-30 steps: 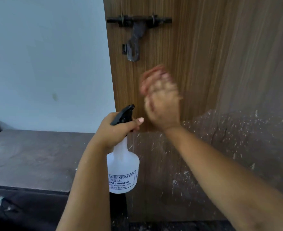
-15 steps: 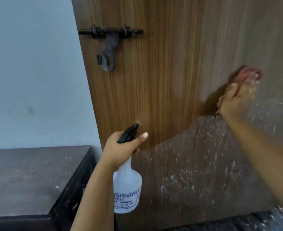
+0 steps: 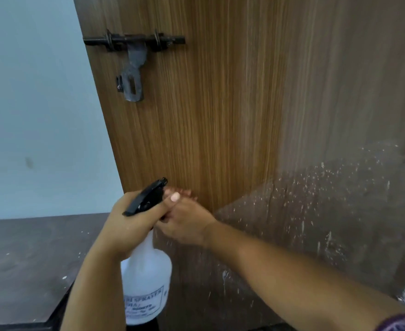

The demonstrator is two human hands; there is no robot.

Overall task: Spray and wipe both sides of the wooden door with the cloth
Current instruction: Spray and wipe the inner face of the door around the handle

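The wooden door [image 3: 220, 115] fills the middle and right; its lower part [image 3: 316, 223] is darker and flecked with white specks. My left hand [image 3: 134, 225] grips the neck of a white spray bottle [image 3: 146, 283] with a black trigger head, nozzle pointing at the door. My right hand [image 3: 187, 223] lies against the door just right of the nozzle, touching my left hand. A sliver of reddish cloth [image 3: 184, 193] shows at its fingertips, pressed to the wood. Most of the cloth and the fingers are hidden.
A black sliding latch [image 3: 134, 56] is fixed near the door's left edge, well above my hands. A pale wall [image 3: 29, 115] stands to the left. Below it a dark tabletop [image 3: 29, 259] reaches almost to the door's edge.
My right hand swept from the door's left side far to the right, then back left and down to beside the nozzle. The bottle stayed in my left hand.
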